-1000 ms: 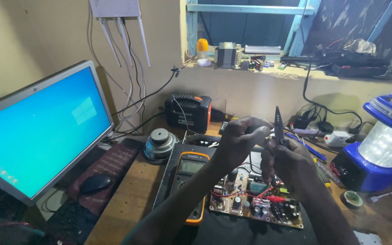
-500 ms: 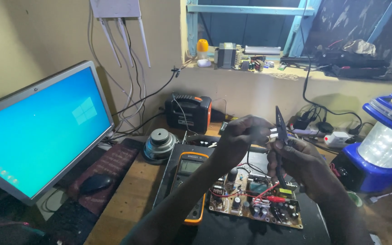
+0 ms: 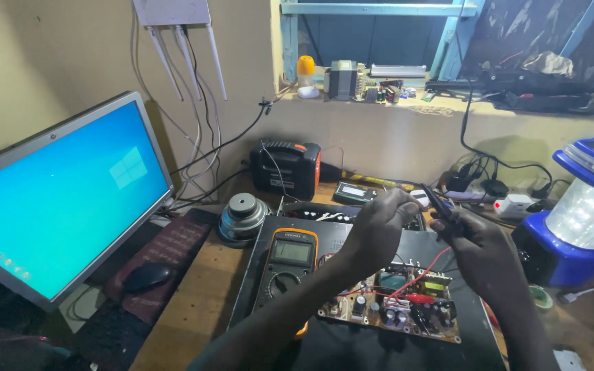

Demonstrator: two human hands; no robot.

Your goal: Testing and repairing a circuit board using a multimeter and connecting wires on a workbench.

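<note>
Cluttered bench; left hand (image 3: 379, 230) grip pinching wire, right hand (image 3: 479, 247) grip clamping pliers (image 3: 438, 204), above circuit board (image 3: 393, 306).

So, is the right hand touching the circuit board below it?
Apart. The head view shows the right hand raised, gripping dark pliers, well above the circuit board.

Whatever the left hand (image 3: 379, 230) pinches is too small to tell. Dark slim pliers (image 3: 438, 204) in the right hand (image 3: 479, 251): handles hidden in the fist. Flat silver-framed monitor (image 3: 56, 199) and blue clear-bodied lantern (image 3: 582, 213) cut off by frame edges. Green circuit board (image 3: 393, 309) partly covered by forearms.
</note>
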